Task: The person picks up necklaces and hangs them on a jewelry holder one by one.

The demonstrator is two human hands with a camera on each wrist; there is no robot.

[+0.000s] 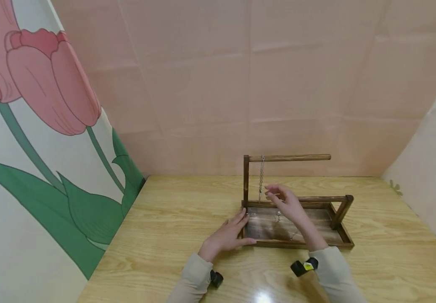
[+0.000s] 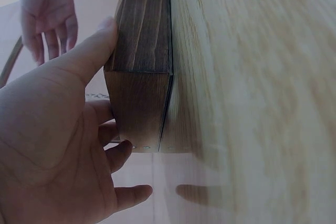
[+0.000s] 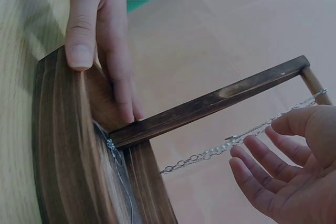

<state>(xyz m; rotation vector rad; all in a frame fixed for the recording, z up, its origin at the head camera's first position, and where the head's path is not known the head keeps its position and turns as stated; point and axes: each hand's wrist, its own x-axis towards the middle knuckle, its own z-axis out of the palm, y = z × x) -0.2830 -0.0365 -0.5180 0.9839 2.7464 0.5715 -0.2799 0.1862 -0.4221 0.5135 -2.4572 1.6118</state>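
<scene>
A dark brown wooden jewelry stand [image 1: 297, 244] has a shallow tray and two bars at different heights. From its upper bar [image 1: 297, 158] a silver chain [image 1: 261, 179] hangs near the left post. My left hand [image 1: 227, 235] rests on the tray's left end, thumb along the front wall and fingers against the end wall [image 2: 139, 103]. My right hand [image 1: 286, 204] is beside the hanging chain, fingers loosely bent. In the right wrist view, the chain [image 3: 199, 157] passes behind its fingertips; contact is unclear. Another thin chain [image 3: 123, 177] lies inside the tray by the post's foot.
The lower bar [image 1: 321, 198] ends at a short slanted post [image 1: 342, 212] on the right. All of this stands on a light wood table [image 1: 165, 219]. A pink backdrop [image 1: 202, 105] rises behind, with a tulip-printed cloth [image 1: 51, 84] at the left.
</scene>
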